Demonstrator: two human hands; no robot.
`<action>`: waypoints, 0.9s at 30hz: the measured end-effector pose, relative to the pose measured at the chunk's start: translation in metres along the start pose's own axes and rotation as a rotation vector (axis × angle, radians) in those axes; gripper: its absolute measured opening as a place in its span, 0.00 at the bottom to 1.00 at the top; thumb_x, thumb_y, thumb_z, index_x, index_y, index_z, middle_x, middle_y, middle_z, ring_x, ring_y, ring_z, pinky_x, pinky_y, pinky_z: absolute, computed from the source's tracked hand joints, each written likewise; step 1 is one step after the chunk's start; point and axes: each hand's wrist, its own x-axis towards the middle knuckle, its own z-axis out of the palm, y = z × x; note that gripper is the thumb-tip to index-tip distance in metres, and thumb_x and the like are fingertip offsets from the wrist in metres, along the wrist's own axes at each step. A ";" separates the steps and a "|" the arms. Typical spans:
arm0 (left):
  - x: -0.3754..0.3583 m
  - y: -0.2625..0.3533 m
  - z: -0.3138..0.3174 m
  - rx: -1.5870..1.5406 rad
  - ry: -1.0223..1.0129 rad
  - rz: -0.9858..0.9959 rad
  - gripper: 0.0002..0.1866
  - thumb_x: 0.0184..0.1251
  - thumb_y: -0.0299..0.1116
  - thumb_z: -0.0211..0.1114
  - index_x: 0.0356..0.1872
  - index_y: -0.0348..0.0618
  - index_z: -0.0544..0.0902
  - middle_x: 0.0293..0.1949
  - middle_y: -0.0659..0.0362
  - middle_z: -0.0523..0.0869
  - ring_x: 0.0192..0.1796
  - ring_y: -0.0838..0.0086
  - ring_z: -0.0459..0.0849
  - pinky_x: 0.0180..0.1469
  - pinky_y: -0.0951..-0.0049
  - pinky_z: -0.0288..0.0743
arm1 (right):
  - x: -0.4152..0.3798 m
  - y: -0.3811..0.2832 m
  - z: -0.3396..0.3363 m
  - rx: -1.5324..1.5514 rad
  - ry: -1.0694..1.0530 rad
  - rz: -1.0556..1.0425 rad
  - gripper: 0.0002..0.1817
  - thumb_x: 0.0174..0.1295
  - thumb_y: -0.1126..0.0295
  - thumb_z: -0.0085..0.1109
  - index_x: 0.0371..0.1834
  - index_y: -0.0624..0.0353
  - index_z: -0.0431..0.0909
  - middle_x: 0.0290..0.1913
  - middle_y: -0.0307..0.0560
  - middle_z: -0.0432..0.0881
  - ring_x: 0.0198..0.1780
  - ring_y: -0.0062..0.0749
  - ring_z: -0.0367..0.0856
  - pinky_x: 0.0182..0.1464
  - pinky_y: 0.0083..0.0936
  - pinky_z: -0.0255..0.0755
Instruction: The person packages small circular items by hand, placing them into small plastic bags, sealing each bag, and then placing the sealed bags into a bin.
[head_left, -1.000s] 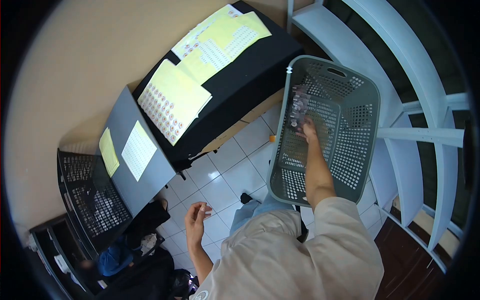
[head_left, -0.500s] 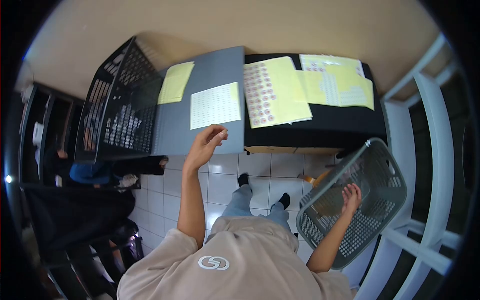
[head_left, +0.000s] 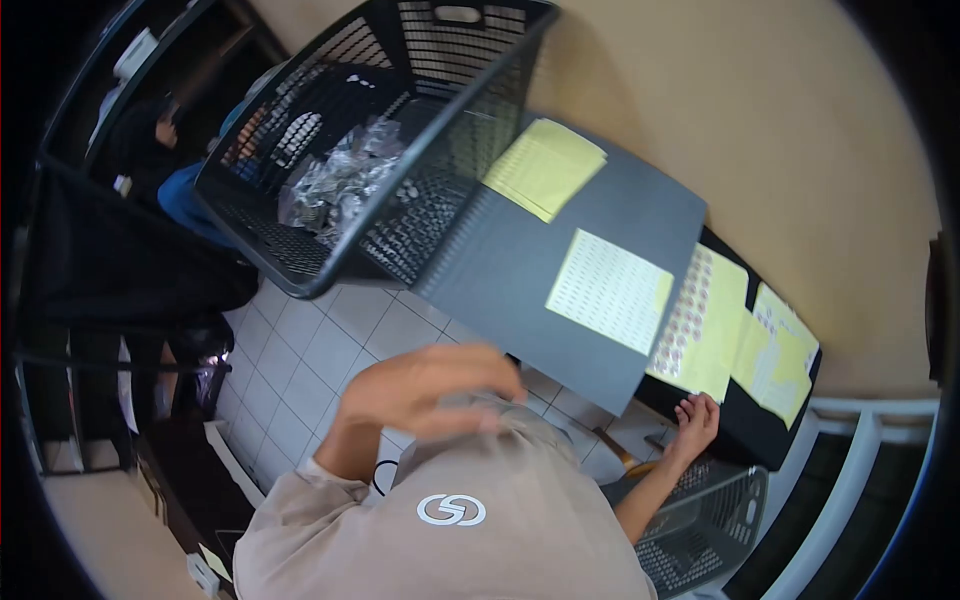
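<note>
My left hand (head_left: pixel 430 392), blurred by motion, hangs in front of my shirt with thumb and fingers apart and nothing between them. My right hand (head_left: pixel 694 428) is by the front edge of the black table, fingers loosely bent and holding nothing, just below a yellow sheet with rows of round red stickers (head_left: pixel 700 320). On the grey board lies a white sheet of small printed labels (head_left: pixel 612 290). A stack of plain yellow sheets (head_left: pixel 546 168) rests further back, beside the black basket (head_left: pixel 440 140). Clear plastic packets (head_left: pixel 345 185) are heaped in that basket.
The grey board (head_left: pixel 500 280) overlaps the black table (head_left: pixel 745 420). More yellow sheets (head_left: pixel 775 355) lie at its right end. Under my right arm stands a grey-green basket (head_left: pixel 690 550). A white frame (head_left: pixel 840 480) is at right. Another person (head_left: pixel 165 130) is at far left.
My view has turned left, bringing the black basket and its packets closer. My left hand has drawn back toward my body; my right hand has left the grey-green basket for the table edge.
</note>
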 end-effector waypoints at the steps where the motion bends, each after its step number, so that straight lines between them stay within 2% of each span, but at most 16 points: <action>1: -0.011 0.008 -0.015 -0.089 -0.084 0.136 0.13 0.64 0.33 0.67 0.45 0.35 0.81 0.42 0.51 0.83 0.46 0.58 0.82 0.47 0.65 0.75 | 0.000 -0.005 0.032 -0.054 -0.034 -0.034 0.09 0.68 0.72 0.55 0.47 0.63 0.76 0.38 0.46 0.81 0.36 0.26 0.80 0.34 0.21 0.77; 3: -0.031 0.042 -0.056 -0.134 -0.262 0.260 0.13 0.66 0.35 0.66 0.42 0.33 0.82 0.41 0.49 0.82 0.47 0.57 0.82 0.46 0.64 0.76 | -0.002 -0.006 0.085 -0.190 -0.086 -0.111 0.08 0.67 0.73 0.55 0.45 0.65 0.76 0.37 0.46 0.81 0.35 0.25 0.79 0.32 0.20 0.76; 5: -0.048 0.078 -0.094 -0.234 -0.319 0.339 0.13 0.67 0.36 0.65 0.38 0.33 0.83 0.40 0.47 0.83 0.46 0.56 0.83 0.44 0.62 0.76 | 0.004 0.005 0.113 -0.288 -0.145 -0.205 0.07 0.66 0.73 0.55 0.43 0.65 0.76 0.36 0.44 0.81 0.35 0.23 0.78 0.32 0.19 0.75; 7: -0.049 0.106 -0.145 -0.173 -0.420 0.348 0.15 0.68 0.39 0.65 0.33 0.34 0.84 0.38 0.45 0.84 0.44 0.55 0.85 0.44 0.62 0.77 | 0.004 0.010 0.133 -0.357 -0.182 -0.254 0.07 0.66 0.73 0.56 0.43 0.65 0.76 0.36 0.43 0.80 0.35 0.23 0.78 0.32 0.19 0.75; 8: -0.049 0.109 -0.168 -0.083 -0.365 0.320 0.16 0.66 0.41 0.67 0.29 0.35 0.83 0.37 0.46 0.85 0.43 0.57 0.86 0.43 0.65 0.78 | 0.001 0.009 0.140 -0.446 -0.173 -0.265 0.07 0.66 0.73 0.56 0.41 0.65 0.77 0.35 0.43 0.80 0.34 0.23 0.77 0.34 0.19 0.75; 9: -0.058 0.094 -0.184 -0.015 -0.127 0.317 0.18 0.64 0.42 0.68 0.25 0.35 0.81 0.33 0.49 0.85 0.38 0.60 0.86 0.39 0.69 0.78 | 0.000 0.009 0.146 -0.535 -0.162 -0.279 0.06 0.65 0.73 0.56 0.40 0.65 0.77 0.34 0.43 0.80 0.34 0.23 0.77 0.35 0.19 0.74; 11: -0.043 0.088 -0.221 0.469 0.195 -0.134 0.18 0.65 0.41 0.65 0.26 0.34 0.79 0.26 0.55 0.83 0.26 0.69 0.80 0.33 0.75 0.75 | 0.010 0.026 0.139 -0.578 -0.195 -0.288 0.06 0.65 0.73 0.57 0.39 0.65 0.77 0.33 0.43 0.80 0.34 0.23 0.77 0.36 0.20 0.73; 12: -0.033 0.065 -0.246 0.739 0.153 -0.240 0.15 0.67 0.39 0.62 0.29 0.35 0.81 0.25 0.56 0.81 0.24 0.70 0.77 0.33 0.74 0.74 | 0.013 0.033 0.138 -0.617 -0.207 -0.294 0.06 0.64 0.74 0.57 0.38 0.65 0.78 0.32 0.42 0.80 0.34 0.23 0.77 0.37 0.20 0.72; 14: -0.020 0.009 -0.280 0.879 0.022 -0.412 0.09 0.66 0.33 0.61 0.33 0.37 0.81 0.26 0.53 0.80 0.33 0.69 0.82 0.37 0.70 0.73 | 0.010 0.025 0.142 -0.660 -0.216 -0.308 0.06 0.64 0.73 0.57 0.38 0.65 0.78 0.31 0.42 0.80 0.33 0.23 0.77 0.38 0.21 0.71; 17: -0.008 -0.077 -0.307 0.949 -0.247 -0.696 0.10 0.64 0.35 0.64 0.37 0.39 0.83 0.31 0.51 0.83 0.37 0.62 0.83 0.39 0.64 0.74 | 0.009 0.022 0.141 -0.664 -0.229 -0.281 0.06 0.64 0.73 0.58 0.37 0.65 0.78 0.31 0.41 0.80 0.32 0.23 0.76 0.37 0.21 0.71; 21: 0.010 -0.165 -0.319 0.993 -0.580 -0.761 0.13 0.62 0.37 0.66 0.43 0.41 0.83 0.38 0.49 0.86 0.45 0.56 0.84 0.45 0.60 0.76 | 0.010 0.020 0.141 -0.605 -0.214 -0.193 0.06 0.64 0.72 0.58 0.37 0.65 0.78 0.30 0.40 0.79 0.31 0.20 0.75 0.34 0.19 0.70; 22: 0.016 -0.175 -0.319 0.999 -0.590 -0.753 0.13 0.62 0.37 0.66 0.43 0.41 0.83 0.38 0.49 0.86 0.45 0.56 0.84 0.45 0.60 0.76 | 0.008 0.019 0.143 -0.578 -0.207 -0.173 0.06 0.64 0.72 0.58 0.36 0.65 0.78 0.29 0.40 0.79 0.31 0.20 0.75 0.32 0.18 0.69; 24: 0.024 -0.197 -0.316 1.038 -0.807 -0.879 0.15 0.62 0.39 0.66 0.46 0.43 0.83 0.43 0.48 0.85 0.49 0.55 0.83 0.50 0.57 0.76 | 0.008 0.021 0.142 -0.572 -0.189 -0.169 0.06 0.64 0.72 0.58 0.36 0.65 0.78 0.29 0.40 0.79 0.30 0.19 0.75 0.31 0.17 0.69; 25: 0.025 -0.217 -0.318 1.035 -0.829 -0.968 0.22 0.60 0.44 0.68 0.50 0.41 0.82 0.48 0.45 0.84 0.52 0.53 0.82 0.53 0.57 0.75 | 0.008 0.022 0.142 -0.568 -0.185 -0.168 0.06 0.64 0.72 0.58 0.35 0.65 0.78 0.29 0.40 0.79 0.30 0.19 0.75 0.30 0.17 0.68; 26: 0.023 -0.237 -0.317 1.035 -0.837 -0.965 0.22 0.60 0.44 0.68 0.50 0.41 0.82 0.48 0.45 0.84 0.52 0.53 0.82 0.53 0.57 0.75 | 0.007 0.022 0.142 -0.568 -0.180 -0.162 0.06 0.64 0.72 0.58 0.35 0.65 0.78 0.29 0.40 0.79 0.30 0.19 0.75 0.30 0.17 0.68; 27: 0.024 -0.247 -0.313 1.019 -0.706 -1.063 0.25 0.58 0.47 0.69 0.50 0.39 0.82 0.48 0.45 0.84 0.53 0.52 0.81 0.54 0.57 0.75 | 0.007 0.023 0.143 -0.569 -0.177 -0.174 0.06 0.64 0.72 0.58 0.35 0.65 0.78 0.28 0.40 0.79 0.30 0.19 0.75 0.31 0.16 0.68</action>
